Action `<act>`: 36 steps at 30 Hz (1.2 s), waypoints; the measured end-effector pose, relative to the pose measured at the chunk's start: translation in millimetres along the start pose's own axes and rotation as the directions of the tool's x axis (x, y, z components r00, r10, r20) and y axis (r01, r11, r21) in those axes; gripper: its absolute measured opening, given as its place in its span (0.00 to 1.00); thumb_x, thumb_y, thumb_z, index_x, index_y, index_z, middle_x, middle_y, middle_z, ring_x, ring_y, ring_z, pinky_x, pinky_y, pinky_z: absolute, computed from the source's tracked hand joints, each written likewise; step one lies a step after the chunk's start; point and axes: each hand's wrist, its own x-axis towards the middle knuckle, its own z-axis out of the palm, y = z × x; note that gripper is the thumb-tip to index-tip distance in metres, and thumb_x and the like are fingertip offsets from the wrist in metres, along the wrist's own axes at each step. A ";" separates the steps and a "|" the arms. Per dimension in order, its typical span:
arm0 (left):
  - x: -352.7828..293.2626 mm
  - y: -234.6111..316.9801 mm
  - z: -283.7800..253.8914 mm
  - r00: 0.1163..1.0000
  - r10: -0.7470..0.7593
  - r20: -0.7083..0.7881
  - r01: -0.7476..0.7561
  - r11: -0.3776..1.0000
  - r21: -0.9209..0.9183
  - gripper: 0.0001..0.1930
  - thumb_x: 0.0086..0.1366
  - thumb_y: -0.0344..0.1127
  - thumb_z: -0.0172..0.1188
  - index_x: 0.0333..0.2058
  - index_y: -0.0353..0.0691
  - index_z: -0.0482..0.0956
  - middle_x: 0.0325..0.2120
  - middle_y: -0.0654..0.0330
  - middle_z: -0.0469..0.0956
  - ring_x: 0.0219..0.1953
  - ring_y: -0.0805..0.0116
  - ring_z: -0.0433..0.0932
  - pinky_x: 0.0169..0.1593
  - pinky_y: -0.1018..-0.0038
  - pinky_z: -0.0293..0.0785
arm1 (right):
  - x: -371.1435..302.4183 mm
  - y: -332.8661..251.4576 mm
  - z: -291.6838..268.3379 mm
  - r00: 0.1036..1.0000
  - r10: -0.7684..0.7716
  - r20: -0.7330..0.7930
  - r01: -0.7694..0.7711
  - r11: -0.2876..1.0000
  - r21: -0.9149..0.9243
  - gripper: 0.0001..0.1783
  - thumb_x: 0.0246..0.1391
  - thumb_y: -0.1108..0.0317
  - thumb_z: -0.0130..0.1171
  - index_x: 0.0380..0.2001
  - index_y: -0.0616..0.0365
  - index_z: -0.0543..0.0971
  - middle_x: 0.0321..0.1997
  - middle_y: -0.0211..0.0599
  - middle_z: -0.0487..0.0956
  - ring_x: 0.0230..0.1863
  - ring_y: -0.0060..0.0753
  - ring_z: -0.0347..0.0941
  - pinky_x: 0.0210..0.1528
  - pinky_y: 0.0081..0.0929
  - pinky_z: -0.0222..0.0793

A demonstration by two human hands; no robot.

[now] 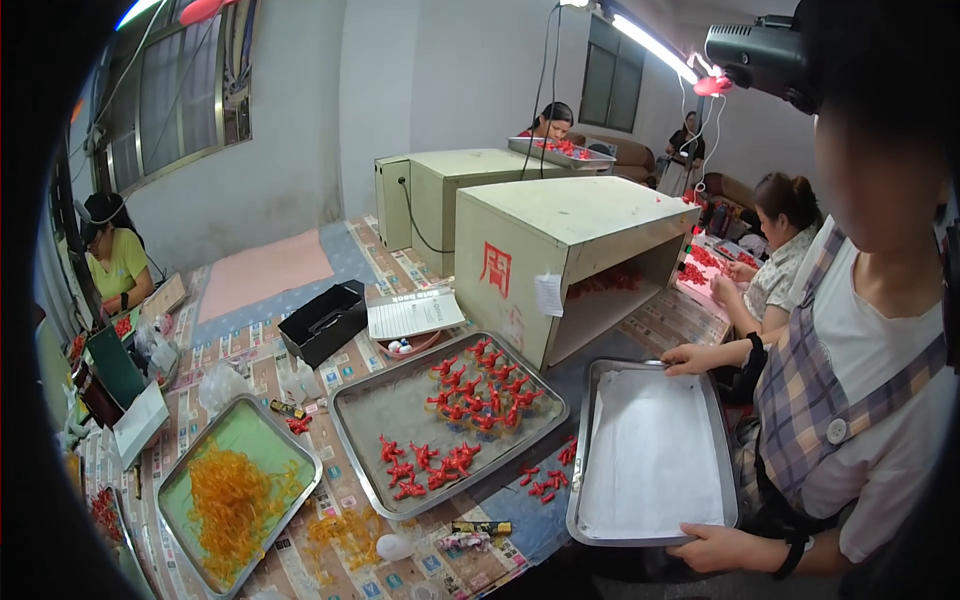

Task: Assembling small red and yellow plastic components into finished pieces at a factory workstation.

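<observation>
Neither my left hand nor my right hand is in view. Nearest in front is a metal tray (345, 425) with small red figures (462, 456) on it, some bunched at its front and several standing in a group farther back. To the left, another metal tray (312, 478) carries a heap of orange-yellow translucent strips (232, 490). On the right, a co-worker grips a metal tray (578, 500) lined with white paper (650, 450), one hand (695, 358) on its far edge and the other (725, 548) on its near edge.
Loose red pieces (545, 485) lie between the trays. Two cream box-like cabinets (510, 265) stand behind, one open at its side. A black box (322, 322) and a booklet (412, 314) lie left of them. Other people sit around the table; one stands at the back.
</observation>
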 end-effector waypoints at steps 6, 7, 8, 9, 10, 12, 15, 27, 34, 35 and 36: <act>-2.9 1.9 3.2 1.000 -0.005 -0.015 0.005 1.000 -0.004 0.11 0.44 0.17 0.67 0.28 0.32 0.79 0.33 0.55 0.75 0.34 0.68 0.76 0.40 0.76 0.73 | -45.1 -79.7 23.4 0.960 0.030 -0.278 0.230 0.483 0.845 0.13 0.56 0.67 0.53 0.40 0.66 0.70 0.35 0.31 0.73 0.39 0.24 0.68 0.46 0.21 0.66; -2.0 3.6 4.8 1.000 -0.007 -0.003 0.007 1.000 0.000 0.11 0.44 0.17 0.67 0.28 0.32 0.79 0.33 0.55 0.75 0.34 0.68 0.76 0.40 0.76 0.73 | -53.3 -84.8 26.1 0.951 0.048 -0.306 0.276 0.316 0.908 0.14 0.56 0.67 0.52 0.41 0.67 0.70 0.36 0.31 0.73 0.40 0.24 0.68 0.48 0.21 0.66; -1.4 5.8 6.7 1.000 -0.023 0.005 0.023 1.000 0.000 0.11 0.44 0.17 0.67 0.28 0.32 0.79 0.33 0.55 0.75 0.34 0.68 0.76 0.40 0.76 0.73 | -60.9 -88.5 29.0 0.942 0.074 -0.329 0.316 0.141 0.938 0.15 0.57 0.67 0.51 0.42 0.67 0.69 0.37 0.31 0.73 0.41 0.25 0.68 0.49 0.22 0.66; -1.0 7.4 8.2 0.999 -0.038 0.013 0.038 0.999 0.001 0.11 0.43 0.17 0.68 0.28 0.32 0.79 0.33 0.55 0.75 0.34 0.68 0.76 0.40 0.76 0.73 | -69.0 -89.9 31.7 0.933 0.105 -0.344 0.349 -0.038 0.936 0.15 0.57 0.66 0.50 0.43 0.67 0.68 0.38 0.31 0.72 0.42 0.25 0.68 0.50 0.22 0.66; -2.9 5.8 7.5 0.999 -0.039 0.004 0.039 0.999 0.001 0.11 0.43 0.17 0.68 0.28 0.32 0.79 0.33 0.55 0.75 0.34 0.68 0.76 0.40 0.76 0.73 | -66.7 -88.2 36.5 0.931 0.112 -0.348 0.353 -0.036 0.935 0.15 0.57 0.66 0.50 0.43 0.67 0.68 0.38 0.31 0.72 0.42 0.25 0.68 0.50 0.22 0.66; -4.9 2.3 6.3 1.000 -0.023 0.002 0.023 1.000 -0.005 0.12 0.42 0.17 0.68 0.28 0.32 0.79 0.33 0.56 0.75 0.34 0.68 0.76 0.40 0.77 0.73 | -62.9 -82.6 43.5 0.924 0.108 -0.367 0.381 -0.183 0.906 0.22 0.57 0.65 0.50 0.51 0.68 0.66 0.37 0.36 0.71 0.44 0.27 0.68 0.49 0.21 0.66; -6.1 0.5 3.6 1.000 -0.008 -0.002 0.008 1.000 0.024 0.12 0.43 0.18 0.69 0.28 0.32 0.79 0.33 0.56 0.75 0.34 0.68 0.76 0.40 0.77 0.73 | -62.4 -89.0 31.8 0.923 0.157 -0.351 0.370 -0.113 0.922 0.23 0.57 0.65 0.51 0.52 0.69 0.66 0.37 0.36 0.72 0.45 0.26 0.68 0.49 0.20 0.67; -8.9 -0.9 9.8 1.000 0.008 -0.006 -0.008 1.000 0.020 0.14 0.40 0.18 0.70 0.29 0.33 0.81 0.31 0.54 0.76 0.33 0.66 0.76 0.40 0.75 0.73 | -67.3 -101.3 15.3 0.899 0.276 -0.339 0.325 0.099 0.941 0.24 0.57 0.64 0.52 0.53 0.67 0.65 0.36 0.36 0.73 0.43 0.27 0.70 0.46 0.21 0.68; -4.2 0.1 4.7 0.999 -0.014 0.039 0.015 1.000 -0.027 0.14 0.41 0.18 0.70 0.29 0.34 0.81 0.31 0.54 0.76 0.34 0.66 0.77 0.40 0.75 0.73 | -76.5 -90.9 13.0 0.907 0.256 -0.334 0.291 0.189 0.938 0.24 0.56 0.64 0.53 0.53 0.65 0.66 0.35 0.37 0.75 0.42 0.28 0.71 0.45 0.22 0.69; -6.6 1.1 8.5 1.000 -0.015 0.020 0.015 1.000 -0.018 0.13 0.41 0.19 0.70 0.29 0.33 0.81 0.32 0.54 0.76 0.34 0.66 0.77 0.40 0.75 0.73 | -73.9 -94.4 12.0 0.901 0.275 -0.335 0.285 0.206 0.936 0.24 0.56 0.64 0.53 0.53 0.65 0.66 0.35 0.37 0.75 0.41 0.29 0.71 0.45 0.22 0.69; -8.3 2.1 11.9 1.000 -0.017 0.002 0.017 1.000 -0.010 0.13 0.41 0.19 0.71 0.29 0.33 0.81 0.32 0.54 0.76 0.34 0.66 0.77 0.40 0.75 0.73 | -71.5 -97.8 11.4 0.895 0.293 -0.335 0.277 0.222 0.935 0.23 0.56 0.64 0.53 0.53 0.65 0.66 0.35 0.37 0.75 0.41 0.29 0.72 0.45 0.23 0.69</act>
